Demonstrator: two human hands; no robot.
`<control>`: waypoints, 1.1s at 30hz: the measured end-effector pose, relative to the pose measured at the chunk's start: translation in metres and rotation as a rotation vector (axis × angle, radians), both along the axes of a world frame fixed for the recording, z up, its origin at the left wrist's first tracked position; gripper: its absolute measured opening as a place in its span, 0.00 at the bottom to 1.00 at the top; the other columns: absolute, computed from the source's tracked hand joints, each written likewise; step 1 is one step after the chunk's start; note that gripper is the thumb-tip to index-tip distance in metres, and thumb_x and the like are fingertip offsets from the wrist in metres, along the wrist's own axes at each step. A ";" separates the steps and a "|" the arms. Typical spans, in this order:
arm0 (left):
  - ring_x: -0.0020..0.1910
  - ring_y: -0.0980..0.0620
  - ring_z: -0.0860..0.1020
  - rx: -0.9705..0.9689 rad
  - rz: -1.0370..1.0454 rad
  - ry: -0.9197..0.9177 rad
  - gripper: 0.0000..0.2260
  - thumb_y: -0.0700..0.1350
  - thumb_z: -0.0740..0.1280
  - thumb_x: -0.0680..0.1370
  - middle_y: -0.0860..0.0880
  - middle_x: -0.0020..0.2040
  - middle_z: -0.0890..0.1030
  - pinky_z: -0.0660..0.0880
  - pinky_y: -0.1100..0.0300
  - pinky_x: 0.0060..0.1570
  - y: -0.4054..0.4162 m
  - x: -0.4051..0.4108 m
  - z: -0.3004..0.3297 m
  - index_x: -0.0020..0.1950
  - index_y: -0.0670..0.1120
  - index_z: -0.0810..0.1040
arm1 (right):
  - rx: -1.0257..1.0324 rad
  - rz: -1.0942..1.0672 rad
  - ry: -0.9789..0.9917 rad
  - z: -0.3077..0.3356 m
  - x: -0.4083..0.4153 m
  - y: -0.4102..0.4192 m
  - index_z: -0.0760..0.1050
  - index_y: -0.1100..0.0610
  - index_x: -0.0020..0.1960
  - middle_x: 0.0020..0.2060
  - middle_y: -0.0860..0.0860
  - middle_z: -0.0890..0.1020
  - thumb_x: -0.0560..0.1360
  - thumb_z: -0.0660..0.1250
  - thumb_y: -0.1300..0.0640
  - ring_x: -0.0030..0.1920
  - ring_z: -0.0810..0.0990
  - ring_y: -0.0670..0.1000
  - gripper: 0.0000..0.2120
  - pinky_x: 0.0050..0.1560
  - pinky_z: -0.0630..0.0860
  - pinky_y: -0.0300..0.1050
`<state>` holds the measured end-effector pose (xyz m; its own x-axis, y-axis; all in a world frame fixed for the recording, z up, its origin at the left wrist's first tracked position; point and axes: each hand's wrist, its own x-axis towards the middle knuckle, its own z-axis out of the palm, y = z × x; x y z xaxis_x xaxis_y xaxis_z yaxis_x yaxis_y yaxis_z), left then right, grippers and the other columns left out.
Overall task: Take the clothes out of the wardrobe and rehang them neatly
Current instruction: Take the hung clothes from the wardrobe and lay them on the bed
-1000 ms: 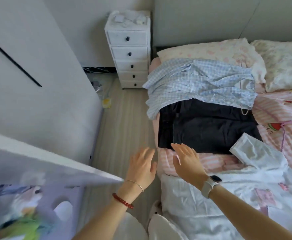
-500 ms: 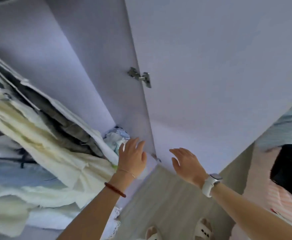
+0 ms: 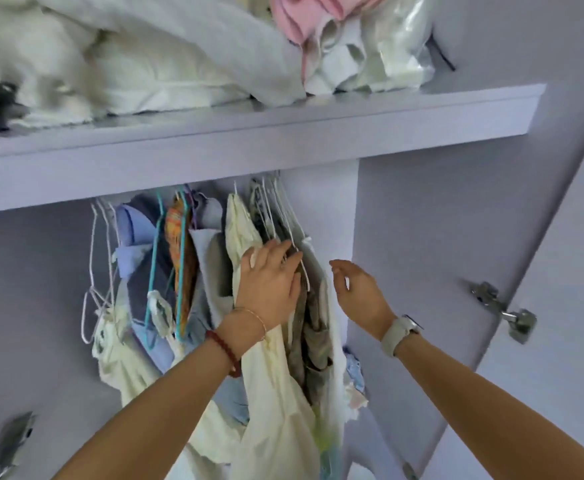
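Observation:
The open lilac wardrobe (image 3: 318, 181) holds a crowded row of garments on wire hangers under its shelf. My left hand (image 3: 270, 282) lies flat with straight fingers against a cream garment (image 3: 273, 386) and the grey clothes (image 3: 313, 327) hanging to its right. My right hand (image 3: 360, 292), with a watch on the wrist, hovers just right of those clothes with loosely curved fingers and holds nothing. Further left hang an orange patterned piece (image 3: 176, 237), blue garments (image 3: 134, 258) on a teal hanger (image 3: 153, 271) and several bare white hangers (image 3: 93, 271).
The shelf (image 3: 387, 119) above carries piled white bedding (image 3: 152, 57), a pink item (image 3: 301, 15) and a plastic bag (image 3: 401, 39). The open right door (image 3: 543, 306) with a metal hinge (image 3: 505, 311) stands beside my right arm. Another hinge (image 3: 13, 441) sits low on the left.
My view swung from the bed to the wardrobe and up to the hanging rail. Both hands rose, and the left one now presses on the hanging clothes.

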<state>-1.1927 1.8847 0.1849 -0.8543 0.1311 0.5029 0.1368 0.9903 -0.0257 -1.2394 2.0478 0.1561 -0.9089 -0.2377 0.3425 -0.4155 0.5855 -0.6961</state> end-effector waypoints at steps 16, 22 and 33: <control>0.64 0.47 0.73 -0.120 0.139 -0.030 0.21 0.52 0.53 0.76 0.52 0.63 0.77 0.67 0.37 0.62 0.001 -0.039 -0.021 0.63 0.48 0.77 | 0.341 0.016 0.079 0.002 -0.088 -0.032 0.61 0.55 0.69 0.60 0.56 0.75 0.78 0.54 0.57 0.53 0.77 0.60 0.19 0.49 0.73 0.50; 0.65 0.48 0.72 -0.108 0.116 -0.013 0.19 0.52 0.58 0.77 0.53 0.64 0.76 0.65 0.37 0.63 -0.001 -0.042 -0.025 0.65 0.47 0.75 | 0.371 -0.092 0.075 0.003 -0.102 -0.046 0.64 0.59 0.61 0.47 0.59 0.81 0.81 0.48 0.50 0.46 0.79 0.61 0.16 0.43 0.70 0.48; 0.74 0.50 0.53 -0.075 0.184 -0.146 0.23 0.54 0.47 0.81 0.56 0.75 0.59 0.39 0.39 0.69 -0.001 -0.056 -0.037 0.75 0.50 0.56 | 0.167 -0.202 0.257 0.030 -0.090 0.002 0.69 0.65 0.58 0.40 0.63 0.81 0.81 0.51 0.55 0.41 0.78 0.65 0.16 0.38 0.69 0.50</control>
